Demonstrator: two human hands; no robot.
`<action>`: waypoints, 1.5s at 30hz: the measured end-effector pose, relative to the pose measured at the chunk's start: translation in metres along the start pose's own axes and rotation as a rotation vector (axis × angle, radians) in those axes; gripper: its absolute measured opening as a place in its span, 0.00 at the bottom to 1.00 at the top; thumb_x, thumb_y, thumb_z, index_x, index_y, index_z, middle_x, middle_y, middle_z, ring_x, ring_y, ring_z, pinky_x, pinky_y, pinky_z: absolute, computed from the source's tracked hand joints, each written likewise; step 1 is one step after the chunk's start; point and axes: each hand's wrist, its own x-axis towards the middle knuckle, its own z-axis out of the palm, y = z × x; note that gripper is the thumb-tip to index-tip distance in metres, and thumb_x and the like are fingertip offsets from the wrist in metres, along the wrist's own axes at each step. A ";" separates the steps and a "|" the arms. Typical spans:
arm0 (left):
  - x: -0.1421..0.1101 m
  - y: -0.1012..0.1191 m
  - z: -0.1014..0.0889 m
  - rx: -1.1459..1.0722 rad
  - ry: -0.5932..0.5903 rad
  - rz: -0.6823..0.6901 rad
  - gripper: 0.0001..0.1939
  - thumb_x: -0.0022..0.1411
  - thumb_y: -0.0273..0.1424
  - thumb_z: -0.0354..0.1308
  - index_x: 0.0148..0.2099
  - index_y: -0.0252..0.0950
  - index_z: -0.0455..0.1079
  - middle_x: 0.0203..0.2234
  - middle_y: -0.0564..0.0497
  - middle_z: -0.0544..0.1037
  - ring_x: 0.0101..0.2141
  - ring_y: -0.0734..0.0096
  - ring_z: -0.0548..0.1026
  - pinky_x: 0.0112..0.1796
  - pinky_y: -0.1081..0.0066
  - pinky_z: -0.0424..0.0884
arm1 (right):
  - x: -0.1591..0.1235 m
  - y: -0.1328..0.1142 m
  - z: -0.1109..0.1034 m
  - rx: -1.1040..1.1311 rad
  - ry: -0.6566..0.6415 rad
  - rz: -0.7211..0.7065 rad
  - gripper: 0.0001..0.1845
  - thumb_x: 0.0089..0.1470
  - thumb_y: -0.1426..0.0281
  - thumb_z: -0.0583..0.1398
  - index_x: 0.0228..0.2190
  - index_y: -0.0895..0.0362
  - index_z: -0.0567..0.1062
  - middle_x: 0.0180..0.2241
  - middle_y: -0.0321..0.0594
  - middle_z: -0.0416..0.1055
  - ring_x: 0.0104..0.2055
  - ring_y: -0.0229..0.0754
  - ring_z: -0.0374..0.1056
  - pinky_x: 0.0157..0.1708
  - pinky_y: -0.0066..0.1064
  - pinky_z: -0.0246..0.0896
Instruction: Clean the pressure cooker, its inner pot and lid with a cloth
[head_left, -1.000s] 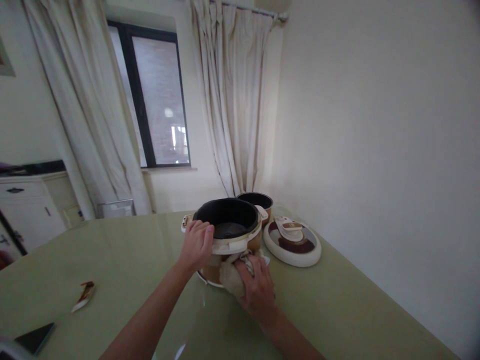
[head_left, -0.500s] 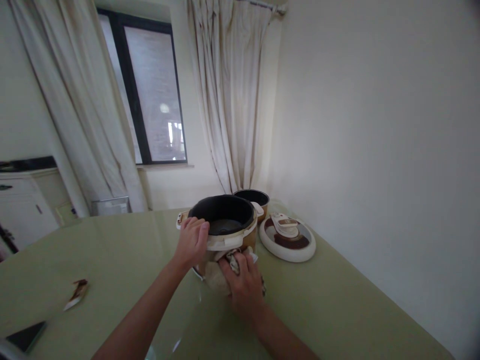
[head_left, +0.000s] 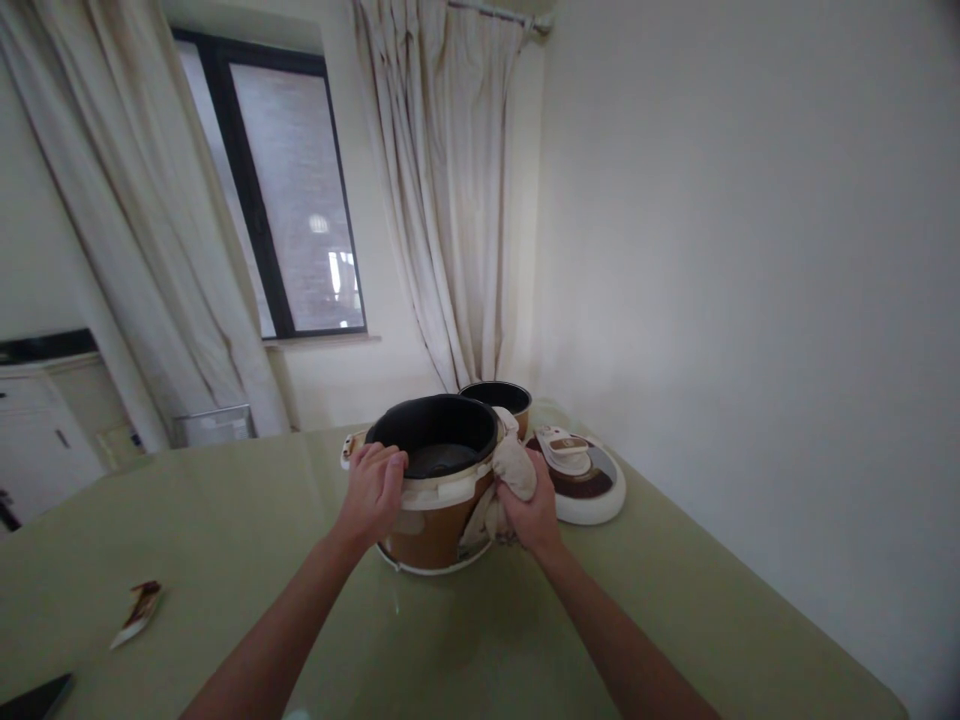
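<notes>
A brown and cream cooker body [head_left: 424,535], like an electric pressure cooker without its lid, stands upright on the green table with its black inside showing. My left hand [head_left: 375,485] is closed over the left front of its cream rim. At the right side of the body, my right hand [head_left: 534,505] grips a beige cloth [head_left: 514,468] that bunches up against the rim and hangs down along the wall. Behind my right hand lies the round lid [head_left: 600,490], brown and white with a handle on top. An inner pot [head_left: 517,398], dark inside, stands behind the cooker.
The green table [head_left: 247,530] meets a white wall on the right. At its left lie a small brown and white piece [head_left: 139,612] and a dark flat object [head_left: 37,697]. Curtains [head_left: 442,200] and a window [head_left: 292,200] are at the back.
My right hand and the cloth have gone from the cooker's front up and round to its right side. My left hand stays on the rim. The view has shifted slightly.
</notes>
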 end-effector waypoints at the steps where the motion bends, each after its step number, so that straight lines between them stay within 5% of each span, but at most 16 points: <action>1: 0.000 0.000 0.000 0.001 0.001 0.000 0.25 0.79 0.36 0.36 0.30 0.43 0.65 0.24 0.52 0.74 0.32 0.59 0.71 0.46 0.54 0.63 | 0.002 0.001 0.003 0.046 0.023 0.064 0.23 0.51 0.61 0.65 0.48 0.56 0.79 0.45 0.46 0.80 0.48 0.52 0.76 0.54 0.46 0.72; 5: 0.000 0.000 0.001 0.005 0.008 0.001 0.25 0.79 0.36 0.36 0.30 0.43 0.64 0.24 0.51 0.74 0.32 0.59 0.71 0.46 0.53 0.63 | -0.014 0.017 0.007 0.082 0.060 0.340 0.23 0.51 0.54 0.65 0.42 0.58 0.81 0.40 0.49 0.83 0.44 0.56 0.78 0.50 0.48 0.75; 8: 0.000 -0.001 0.001 0.005 0.009 0.001 0.26 0.80 0.37 0.35 0.30 0.43 0.64 0.24 0.50 0.74 0.32 0.58 0.72 0.46 0.52 0.63 | -0.040 0.031 0.005 0.006 0.046 0.370 0.24 0.51 0.55 0.64 0.44 0.58 0.81 0.41 0.49 0.83 0.45 0.58 0.79 0.51 0.51 0.75; 13: 0.000 -0.002 0.002 0.008 0.008 0.001 0.26 0.80 0.37 0.35 0.30 0.44 0.63 0.24 0.49 0.74 0.32 0.57 0.71 0.45 0.52 0.63 | -0.084 0.018 0.011 -0.233 0.018 -0.032 0.28 0.50 0.63 0.66 0.54 0.52 0.75 0.48 0.48 0.76 0.50 0.58 0.74 0.51 0.51 0.74; 19: 0.000 0.001 0.000 0.030 -0.003 0.001 0.25 0.79 0.36 0.36 0.30 0.44 0.64 0.25 0.49 0.75 0.33 0.57 0.71 0.46 0.52 0.63 | -0.097 -0.034 0.035 -0.629 -0.250 -0.678 0.28 0.51 0.68 0.65 0.55 0.50 0.74 0.55 0.50 0.73 0.55 0.60 0.68 0.52 0.51 0.70; 24: 0.001 0.003 -0.002 0.046 -0.009 0.002 0.25 0.79 0.36 0.35 0.30 0.43 0.64 0.25 0.51 0.75 0.33 0.58 0.72 0.46 0.53 0.63 | -0.086 -0.051 0.045 -0.586 -0.281 -0.700 0.25 0.58 0.60 0.63 0.57 0.50 0.75 0.52 0.49 0.75 0.50 0.58 0.68 0.49 0.51 0.69; 30: 0.000 0.001 -0.001 0.034 -0.012 0.010 0.25 0.80 0.36 0.35 0.30 0.43 0.64 0.26 0.51 0.75 0.33 0.59 0.72 0.46 0.54 0.63 | -0.073 -0.017 0.015 -0.613 -0.315 -0.825 0.28 0.56 0.61 0.64 0.58 0.50 0.75 0.53 0.51 0.75 0.54 0.60 0.69 0.50 0.51 0.70; 33: 0.000 -0.001 0.001 0.023 -0.006 0.011 0.25 0.80 0.35 0.35 0.31 0.43 0.65 0.25 0.51 0.75 0.33 0.59 0.71 0.46 0.54 0.62 | -0.054 0.008 -0.005 -0.509 -0.271 -0.669 0.31 0.51 0.57 0.67 0.55 0.53 0.76 0.53 0.52 0.75 0.54 0.60 0.70 0.52 0.52 0.71; 36: 0.000 -0.002 0.002 0.012 0.001 0.012 0.25 0.80 0.35 0.35 0.30 0.42 0.65 0.25 0.51 0.74 0.33 0.59 0.71 0.46 0.54 0.61 | -0.026 0.020 -0.014 -0.370 -0.123 -0.254 0.28 0.50 0.60 0.66 0.52 0.56 0.76 0.50 0.52 0.76 0.51 0.59 0.73 0.51 0.51 0.73; 38: 0.000 -0.002 0.002 0.009 0.005 0.013 0.26 0.80 0.36 0.35 0.30 0.42 0.65 0.25 0.51 0.74 0.33 0.59 0.71 0.46 0.54 0.61 | -0.007 0.020 -0.012 -0.236 -0.053 -0.044 0.27 0.50 0.62 0.64 0.52 0.56 0.76 0.48 0.51 0.78 0.51 0.57 0.74 0.54 0.51 0.72; 41: 0.000 -0.001 0.002 0.011 0.007 0.016 0.26 0.80 0.35 0.35 0.30 0.42 0.64 0.24 0.51 0.73 0.32 0.60 0.71 0.46 0.55 0.61 | 0.011 0.015 -0.002 -0.006 -0.026 0.091 0.29 0.50 0.60 0.65 0.53 0.57 0.77 0.50 0.50 0.79 0.53 0.54 0.75 0.59 0.48 0.70; 45: 0.000 0.001 0.001 0.011 0.008 0.017 0.26 0.81 0.35 0.35 0.30 0.42 0.64 0.24 0.52 0.72 0.32 0.61 0.71 0.46 0.55 0.61 | 0.008 0.016 0.006 0.047 0.021 0.363 0.27 0.52 0.52 0.63 0.46 0.58 0.80 0.48 0.52 0.82 0.51 0.56 0.78 0.55 0.45 0.72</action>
